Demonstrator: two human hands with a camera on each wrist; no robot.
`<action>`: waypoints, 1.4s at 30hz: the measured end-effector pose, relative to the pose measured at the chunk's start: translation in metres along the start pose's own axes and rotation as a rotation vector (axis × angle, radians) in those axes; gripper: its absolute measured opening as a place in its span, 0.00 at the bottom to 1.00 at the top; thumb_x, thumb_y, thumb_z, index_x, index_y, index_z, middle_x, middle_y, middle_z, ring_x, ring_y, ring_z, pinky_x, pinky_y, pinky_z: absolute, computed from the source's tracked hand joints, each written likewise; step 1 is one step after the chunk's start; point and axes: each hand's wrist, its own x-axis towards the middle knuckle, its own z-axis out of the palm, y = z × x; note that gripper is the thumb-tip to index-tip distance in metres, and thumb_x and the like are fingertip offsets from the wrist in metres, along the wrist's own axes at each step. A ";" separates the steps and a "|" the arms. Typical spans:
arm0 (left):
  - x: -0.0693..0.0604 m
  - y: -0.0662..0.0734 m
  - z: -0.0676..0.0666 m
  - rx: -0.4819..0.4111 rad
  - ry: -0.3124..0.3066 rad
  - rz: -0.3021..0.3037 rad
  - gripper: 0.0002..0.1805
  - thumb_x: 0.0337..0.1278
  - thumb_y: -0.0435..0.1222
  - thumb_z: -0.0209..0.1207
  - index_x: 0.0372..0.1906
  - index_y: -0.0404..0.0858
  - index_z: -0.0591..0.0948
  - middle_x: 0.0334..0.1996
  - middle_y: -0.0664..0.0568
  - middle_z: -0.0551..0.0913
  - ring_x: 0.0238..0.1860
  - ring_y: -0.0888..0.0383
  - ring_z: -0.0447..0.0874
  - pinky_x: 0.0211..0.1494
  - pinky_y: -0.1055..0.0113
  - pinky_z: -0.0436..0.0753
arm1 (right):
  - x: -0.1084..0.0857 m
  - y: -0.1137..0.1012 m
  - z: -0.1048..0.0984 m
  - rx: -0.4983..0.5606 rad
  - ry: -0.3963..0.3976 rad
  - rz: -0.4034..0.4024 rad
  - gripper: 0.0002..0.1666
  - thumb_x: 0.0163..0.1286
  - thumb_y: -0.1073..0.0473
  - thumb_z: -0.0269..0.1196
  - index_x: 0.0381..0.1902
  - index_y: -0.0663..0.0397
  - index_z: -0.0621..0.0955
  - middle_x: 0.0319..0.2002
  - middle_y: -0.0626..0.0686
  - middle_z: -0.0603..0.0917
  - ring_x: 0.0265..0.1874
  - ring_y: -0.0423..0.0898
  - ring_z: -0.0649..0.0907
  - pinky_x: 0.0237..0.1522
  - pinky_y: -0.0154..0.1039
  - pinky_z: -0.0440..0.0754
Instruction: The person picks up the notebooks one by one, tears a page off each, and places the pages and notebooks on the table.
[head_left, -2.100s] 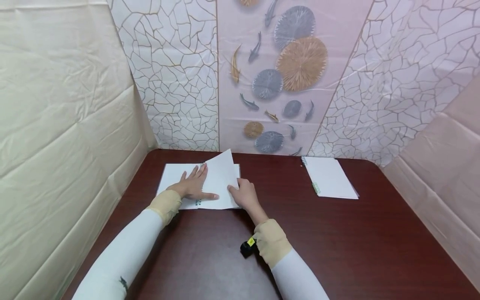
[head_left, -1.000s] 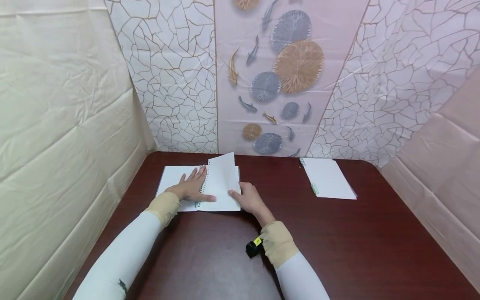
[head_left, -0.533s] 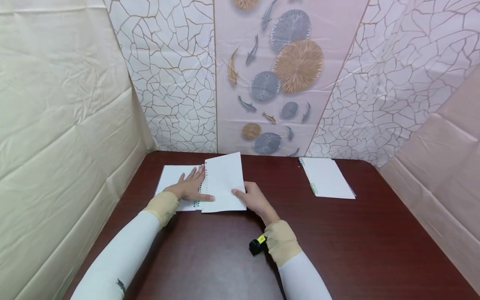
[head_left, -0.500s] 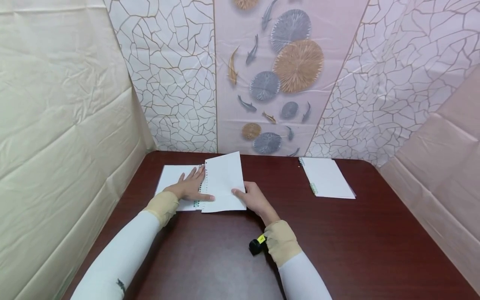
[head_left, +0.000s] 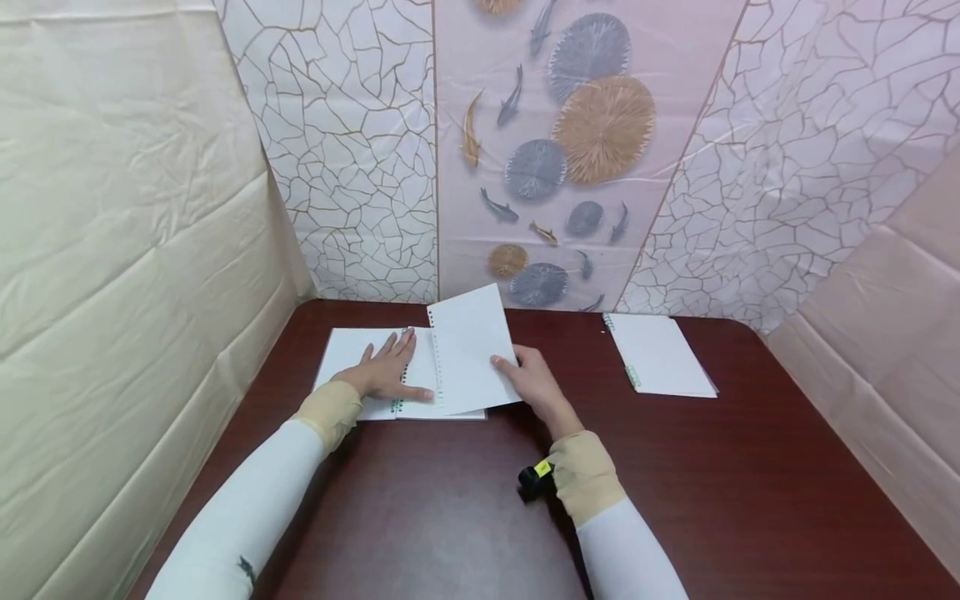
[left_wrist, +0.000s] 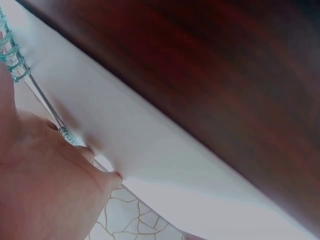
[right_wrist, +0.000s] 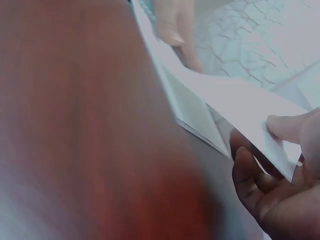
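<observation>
An open spiral notebook (head_left: 341, 343) lies at the table's back left, its green rings (left_wrist: 15, 65) showing in the left wrist view. My left hand (head_left: 386, 371) rests spread over its middle, across the binding. My right hand (head_left: 534, 379) pinches the right edge of a loose white sheet (head_left: 472, 350), thumb on top and fingers beneath. A row of torn holes runs down the sheet's left edge. The sheet is tilted and raised over the right page. In the right wrist view the sheet (right_wrist: 240, 105) bends between thumb and curled fingers.
A second spiral notebook (head_left: 660, 354) lies at the table's back right. The dark red table (head_left: 420, 517) reaches the patterned cloth wall (head_left: 367, 167) behind. A black device with a yellow tag (head_left: 534, 482) is at my right wrist.
The sheet has come away from the rings and moved right and up with my right hand, uncovering part of the page beneath. My left hand has stayed on the notebook.
</observation>
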 end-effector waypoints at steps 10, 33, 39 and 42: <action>0.016 -0.017 0.006 0.025 -0.002 -0.040 0.84 0.37 0.89 0.52 0.86 0.39 0.33 0.86 0.50 0.25 0.85 0.43 0.23 0.81 0.33 0.31 | 0.019 -0.005 -0.057 -0.096 0.147 0.061 0.27 0.81 0.52 0.62 0.64 0.69 0.81 0.53 0.67 0.85 0.44 0.53 0.86 0.48 0.45 0.84; 0.003 -0.005 0.002 -0.025 -0.005 -0.008 0.82 0.43 0.84 0.57 0.86 0.34 0.37 0.86 0.44 0.28 0.85 0.39 0.26 0.79 0.30 0.30 | 0.002 0.021 -0.067 -0.575 0.158 0.203 0.29 0.71 0.57 0.59 0.63 0.69 0.82 0.61 0.70 0.83 0.56 0.65 0.84 0.53 0.54 0.85; 0.003 -0.001 0.002 -0.022 -0.003 -0.002 0.82 0.43 0.84 0.57 0.86 0.33 0.38 0.87 0.44 0.28 0.85 0.38 0.26 0.79 0.30 0.29 | -0.003 0.020 -0.065 -0.655 0.182 0.236 0.34 0.70 0.55 0.59 0.72 0.66 0.76 0.65 0.69 0.80 0.58 0.66 0.83 0.53 0.60 0.84; 0.003 0.000 0.001 -0.016 -0.010 -0.005 0.80 0.45 0.84 0.56 0.86 0.34 0.38 0.86 0.44 0.27 0.85 0.39 0.25 0.79 0.29 0.30 | -0.005 0.019 -0.066 -0.682 0.196 0.225 0.34 0.72 0.53 0.60 0.70 0.67 0.74 0.60 0.70 0.81 0.53 0.67 0.84 0.50 0.62 0.83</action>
